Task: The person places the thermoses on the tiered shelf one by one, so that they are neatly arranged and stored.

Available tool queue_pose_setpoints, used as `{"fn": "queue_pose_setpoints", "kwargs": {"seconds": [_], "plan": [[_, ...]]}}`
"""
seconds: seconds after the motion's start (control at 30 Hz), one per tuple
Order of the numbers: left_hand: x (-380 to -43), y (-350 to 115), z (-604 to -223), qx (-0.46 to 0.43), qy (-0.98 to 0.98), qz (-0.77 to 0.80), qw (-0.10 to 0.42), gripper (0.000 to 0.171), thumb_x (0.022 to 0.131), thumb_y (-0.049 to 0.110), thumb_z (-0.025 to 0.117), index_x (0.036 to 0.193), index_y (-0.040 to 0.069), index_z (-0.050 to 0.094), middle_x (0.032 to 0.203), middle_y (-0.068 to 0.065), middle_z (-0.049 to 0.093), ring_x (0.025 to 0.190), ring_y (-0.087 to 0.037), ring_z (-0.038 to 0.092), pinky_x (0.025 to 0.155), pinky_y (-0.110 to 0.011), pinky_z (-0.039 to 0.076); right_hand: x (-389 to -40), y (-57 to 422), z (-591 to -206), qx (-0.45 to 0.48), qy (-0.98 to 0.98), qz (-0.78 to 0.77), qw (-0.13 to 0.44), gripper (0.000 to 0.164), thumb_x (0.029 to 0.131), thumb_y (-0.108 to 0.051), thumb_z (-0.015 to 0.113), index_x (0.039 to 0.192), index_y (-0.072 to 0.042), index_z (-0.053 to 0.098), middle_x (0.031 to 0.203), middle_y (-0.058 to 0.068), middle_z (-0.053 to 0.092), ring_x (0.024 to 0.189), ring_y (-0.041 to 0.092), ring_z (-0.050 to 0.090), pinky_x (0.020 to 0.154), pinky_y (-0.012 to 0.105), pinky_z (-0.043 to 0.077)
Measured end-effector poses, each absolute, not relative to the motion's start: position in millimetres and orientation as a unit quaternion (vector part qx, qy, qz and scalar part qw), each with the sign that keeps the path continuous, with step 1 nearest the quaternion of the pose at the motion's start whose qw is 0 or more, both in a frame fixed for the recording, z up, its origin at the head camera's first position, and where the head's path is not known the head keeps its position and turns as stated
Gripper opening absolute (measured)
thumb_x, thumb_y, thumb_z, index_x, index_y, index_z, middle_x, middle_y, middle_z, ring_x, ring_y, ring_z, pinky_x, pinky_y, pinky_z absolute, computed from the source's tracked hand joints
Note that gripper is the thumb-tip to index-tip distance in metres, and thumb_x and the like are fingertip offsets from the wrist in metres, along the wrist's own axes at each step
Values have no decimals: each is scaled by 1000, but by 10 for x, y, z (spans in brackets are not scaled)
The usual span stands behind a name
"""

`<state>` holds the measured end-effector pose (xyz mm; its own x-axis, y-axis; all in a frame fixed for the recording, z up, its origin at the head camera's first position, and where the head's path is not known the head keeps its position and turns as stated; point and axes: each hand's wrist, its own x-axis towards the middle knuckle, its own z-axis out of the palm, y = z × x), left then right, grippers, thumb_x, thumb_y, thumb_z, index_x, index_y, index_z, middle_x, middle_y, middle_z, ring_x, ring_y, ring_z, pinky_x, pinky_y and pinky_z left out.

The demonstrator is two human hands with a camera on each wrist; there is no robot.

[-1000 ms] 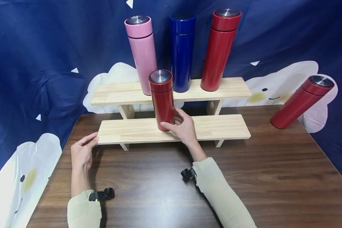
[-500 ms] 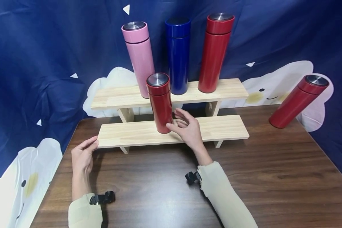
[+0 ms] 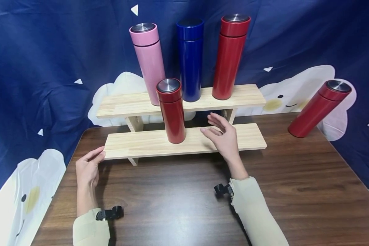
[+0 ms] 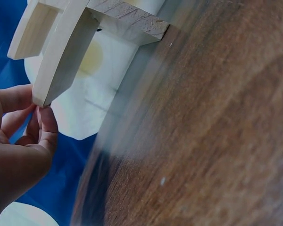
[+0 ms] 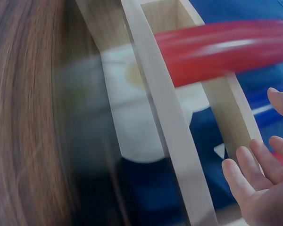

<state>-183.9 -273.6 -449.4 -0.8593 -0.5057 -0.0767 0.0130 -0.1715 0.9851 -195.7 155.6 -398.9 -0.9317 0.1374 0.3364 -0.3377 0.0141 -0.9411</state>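
Observation:
A red thermos bottle (image 3: 173, 116) with a steel-topped lid stands upright on the lower board of a two-tier wooden shelf (image 3: 135, 145). My right hand (image 3: 224, 136) hovers above that board, to the right of the bottle and apart from it, its fingers loosely bent around nothing. At the board's left end, my left hand (image 3: 87, 169) pinches the corner between thumb and fingers; the left wrist view shows this grip on the board end (image 4: 56, 61). In the right wrist view the red bottle (image 5: 217, 52) lies beyond the spread fingers of the right hand (image 5: 269, 188).
On the upper board stand a pink bottle (image 3: 149, 65), a blue bottle (image 3: 190, 61) and another red bottle (image 3: 230, 58). One more red bottle (image 3: 318, 109) stands on the brown table (image 3: 295, 177) at the right. A blue cloth (image 3: 49, 51) with white clouds hangs behind.
My right hand has let go of the red thermos bottle and drawn away to the right. The bottle stays on the lower board. The left hand keeps its pinch on the board's end.

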Motion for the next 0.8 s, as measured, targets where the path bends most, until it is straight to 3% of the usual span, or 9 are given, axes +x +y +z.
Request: {"fn": "queue_pose_setpoints", "kwargs": {"seconds": [0.5, 0.8], "plan": [[-1837, -2746, -4483, 202, -631, -730, 166, 26, 84, -15, 73, 108, -6, 76, 88, 2, 74, 85, -10, 65, 69, -15, 53, -1909, 1998, -4018, 9, -707, 673, 218, 55, 84, -4, 81, 135, 0, 62, 126, 14, 68, 110, 16, 65, 95, 28, 53], [-1832, -2743, -4484, 200, -626, -734, 168, 25, 84, -15, 72, 107, -6, 76, 89, 1, 74, 86, -10, 65, 70, -15, 53, -1902, 2116, -4029, -4, -692, 684, 229, 54, 83, 0, 81, 134, 2, 62, 128, 26, 64, 113, 31, 63, 90, 23, 54]]}}
